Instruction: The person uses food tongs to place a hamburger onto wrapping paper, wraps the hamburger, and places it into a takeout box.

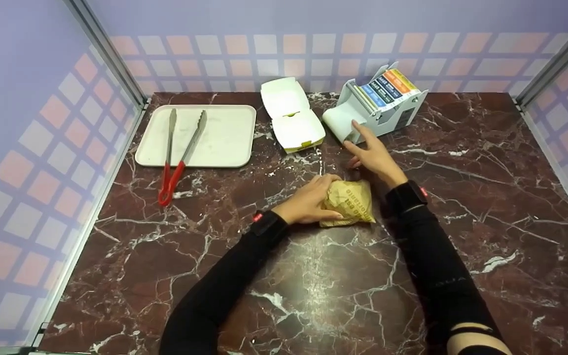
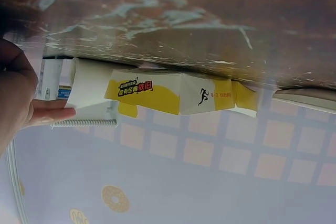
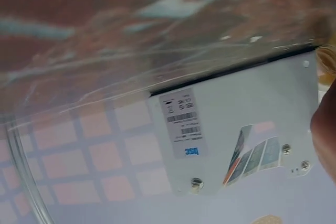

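Observation:
In the head view my left hand (image 1: pixel 308 201) holds a yellow paper-wrapped parcel (image 1: pixel 349 201) on the table, thumb along its near side and fingers over the far side. Dark printing shows on the crumpled wrapper. My right hand (image 1: pixel 375 155) reaches beyond the parcel to a white label dispenser (image 1: pixel 397 121). Its index finger and thumb are spread apart, right at the edge of the white strip (image 1: pixel 340 121) curving out of the dispenser's front. The left wrist view shows a fingertip against that strip (image 2: pixel 89 85). In the right wrist view the dispenser's side plate (image 3: pixel 226 129) fills the middle.
An opened white and yellow clamshell box (image 1: pixel 298 129) stands left of the dispenser. Farther left, red-handled tongs (image 1: pixel 170 185) lie partly on a cream tray (image 1: pixel 227 135). Patterned walls (image 1: pixel 294 49) enclose the back and sides of the dark marbled table (image 1: pixel 313 291).

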The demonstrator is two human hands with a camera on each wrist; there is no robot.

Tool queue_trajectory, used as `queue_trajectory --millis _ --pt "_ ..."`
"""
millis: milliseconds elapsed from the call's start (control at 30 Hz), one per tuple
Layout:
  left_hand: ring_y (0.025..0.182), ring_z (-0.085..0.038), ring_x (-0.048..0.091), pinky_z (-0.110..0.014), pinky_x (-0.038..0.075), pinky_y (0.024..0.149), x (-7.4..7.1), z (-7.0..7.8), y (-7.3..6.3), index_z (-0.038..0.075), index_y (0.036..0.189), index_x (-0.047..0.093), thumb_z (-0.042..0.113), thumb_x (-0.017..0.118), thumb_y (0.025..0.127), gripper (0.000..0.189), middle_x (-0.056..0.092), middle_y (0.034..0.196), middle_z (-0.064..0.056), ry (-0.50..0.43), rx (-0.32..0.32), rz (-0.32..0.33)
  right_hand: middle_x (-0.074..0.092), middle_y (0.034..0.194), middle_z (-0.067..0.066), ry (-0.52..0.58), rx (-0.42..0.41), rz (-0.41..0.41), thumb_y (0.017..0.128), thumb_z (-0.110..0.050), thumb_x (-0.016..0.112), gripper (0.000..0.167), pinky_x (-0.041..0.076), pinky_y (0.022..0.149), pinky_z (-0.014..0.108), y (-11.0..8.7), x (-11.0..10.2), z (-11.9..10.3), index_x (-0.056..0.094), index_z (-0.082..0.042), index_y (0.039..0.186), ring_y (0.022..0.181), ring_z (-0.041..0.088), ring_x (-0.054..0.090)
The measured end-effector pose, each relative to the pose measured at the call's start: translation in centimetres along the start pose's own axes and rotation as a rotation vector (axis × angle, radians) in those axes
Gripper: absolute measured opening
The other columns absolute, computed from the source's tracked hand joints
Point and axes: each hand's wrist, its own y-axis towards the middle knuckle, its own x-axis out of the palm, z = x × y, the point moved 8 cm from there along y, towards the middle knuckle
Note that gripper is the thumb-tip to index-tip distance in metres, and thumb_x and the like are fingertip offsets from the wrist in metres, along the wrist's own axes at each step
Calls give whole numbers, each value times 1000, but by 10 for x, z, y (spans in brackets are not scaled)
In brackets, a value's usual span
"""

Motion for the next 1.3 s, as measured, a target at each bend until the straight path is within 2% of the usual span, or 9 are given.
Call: queue_trajectory --millis 133,200,300,400,467,567,800,1133,1300 --pt "139 -24 44 -43 37 123 -2 0 0 11 152 37 49 82 85 90 48 153 -9 9 -6 2 21 173 9 -1 2 -26 108 -13 51 66 64 84 40 -2 3 1 22 -24 166 93 32 74" --pt "139 -24 45 -43 38 122 -1 0 0 11 152 38 49 82 84 89 49 152 -9 9 -9 -2 26 171 10 3 5 -3 108 -11 49 61 64 86 38 -3 2 1 28 -24 165 98 32 74" --pt "138 -24 45 -44 39 121 0 0 0 11 151 38 48 82 84 88 49 151 -8 -1 -15 -5 53 150 23 52 -16 149 106 -12 56 49 65 79 33 -1 -9 0 48 -14 155 86 25 77" --pt "137 -23 46 -43 40 120 2 1 0 11 151 39 47 83 84 88 50 150 -7 -9 -16 -6 73 115 27 128 -65 350 100 -16 69 35 65 71 29 3 -23 -3 69 -1 132 70 15 77" --pt "136 -23 47 -43 41 120 4 2 0 11 151 39 48 83 83 89 51 149 -7 -1 -14 -4 76 100 26 141 -95 446 95 -14 76 28 65 69 29 5 -29 -6 76 4 116 66 9 75" --pt "136 -23 47 -42 41 119 6 2 1 11 151 39 49 83 83 89 51 148 -6 14 -13 -5 78 92 22 68 -125 510 90 -8 80 18 63 67 23 8 -31 -7 80 5 103 64 3 72" --pt "137 -24 46 -42 40 120 7 5 1 11 152 38 49 82 84 89 51 149 -7 21 -1 -5 80 92 16 -252 -174 494 89 -9 78 13 52 64 7 16 -28 -9 83 -5 99 60 -13 59" --pt "139 -24 45 -43 39 121 2 0 -1 11 152 38 49 82 84 89 50 151 -7 24 -13 2 79 90 18 -270 -174 398 90 -8 76 13 51 62 7 27 -16 -9 83 -2 99 58 -11 59" --pt "139 -24 45 -43 38 121 0 0 0 11 152 37 49 81 85 89 49 152 -7 24 -14 -3 79 88 17 -312 -171 382 88 -7 76 12 47 64 6 29 -14 -9 83 -3 97 59 -10 58"
